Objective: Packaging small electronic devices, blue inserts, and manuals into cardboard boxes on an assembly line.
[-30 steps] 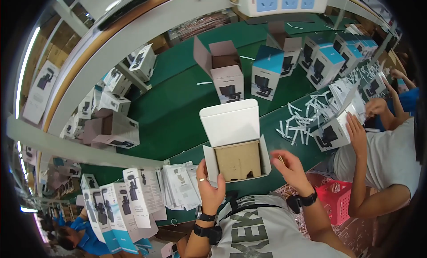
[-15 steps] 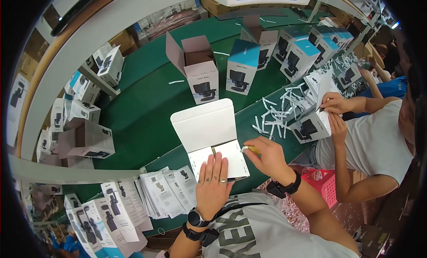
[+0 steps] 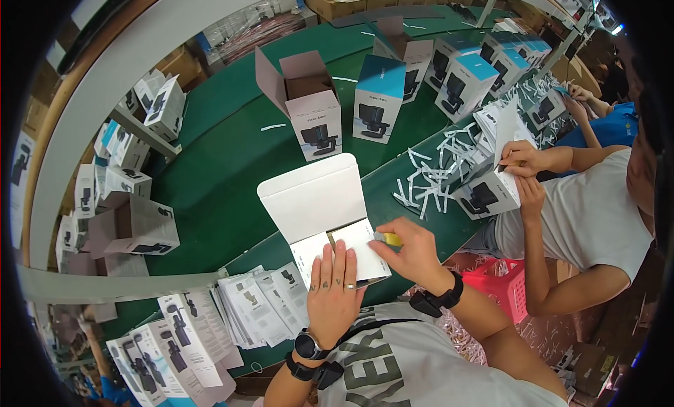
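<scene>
In front of me a white carton [image 3: 316,203] has its lid raised toward the far side, its two inner flaps folded in with a narrow gap between them. My left hand [image 3: 335,295] lies flat over the flaps near that gap, fingers stretched out, holding nothing. My right hand [image 3: 414,252] is closed around a small yellow-handled cutter [image 3: 392,239]. The cutter's grey tip points left, above the right flap near the carton's right side. Whether the tip touches the carton I cannot tell.
Beyond the carton stand an open box [image 3: 316,126] and a closed blue-topped box [image 3: 379,102]. Leaflets [image 3: 256,302] lie at the left. White paper strips [image 3: 428,182] are scattered right. A co-worker's hands [image 3: 526,168] hold another box beside a pink basket [image 3: 502,288].
My right hand and the cutter have moved slightly left and now show more of the yellow handle. My left hand stays pressed flat on the carton. The whole view has shifted a little.
</scene>
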The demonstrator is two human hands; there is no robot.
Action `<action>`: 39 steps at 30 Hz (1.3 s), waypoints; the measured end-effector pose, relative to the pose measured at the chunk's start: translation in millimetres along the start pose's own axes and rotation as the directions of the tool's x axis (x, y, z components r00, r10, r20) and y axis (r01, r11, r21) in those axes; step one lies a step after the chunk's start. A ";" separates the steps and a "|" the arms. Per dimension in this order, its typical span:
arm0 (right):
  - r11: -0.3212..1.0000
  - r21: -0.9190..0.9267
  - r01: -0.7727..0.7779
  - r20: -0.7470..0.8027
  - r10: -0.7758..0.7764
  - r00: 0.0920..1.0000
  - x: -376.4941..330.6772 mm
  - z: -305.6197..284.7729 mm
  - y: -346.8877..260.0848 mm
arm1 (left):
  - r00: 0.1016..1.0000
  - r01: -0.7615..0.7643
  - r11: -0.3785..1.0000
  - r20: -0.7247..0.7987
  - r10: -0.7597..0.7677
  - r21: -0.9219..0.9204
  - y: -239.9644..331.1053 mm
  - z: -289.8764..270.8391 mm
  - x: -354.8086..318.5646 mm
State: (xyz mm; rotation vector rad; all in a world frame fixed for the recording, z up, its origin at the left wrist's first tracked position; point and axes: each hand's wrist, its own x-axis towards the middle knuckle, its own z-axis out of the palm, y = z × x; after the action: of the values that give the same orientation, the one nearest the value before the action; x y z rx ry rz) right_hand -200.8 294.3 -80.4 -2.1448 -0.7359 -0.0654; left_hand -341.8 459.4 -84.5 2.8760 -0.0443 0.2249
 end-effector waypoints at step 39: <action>0.893 0.222 0.390 0.226 -0.437 0.871 45.9 85.5 -59.8 | 1.000 0.013 0.999 -0.011 -0.014 -0.047 0.0 17.6 -29.8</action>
State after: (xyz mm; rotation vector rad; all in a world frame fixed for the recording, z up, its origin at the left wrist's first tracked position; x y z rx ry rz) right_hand -211.8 407.7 -79.3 -1.8176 -1.3121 0.0643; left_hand -368.6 455.2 -106.0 2.8273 -0.0278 0.2345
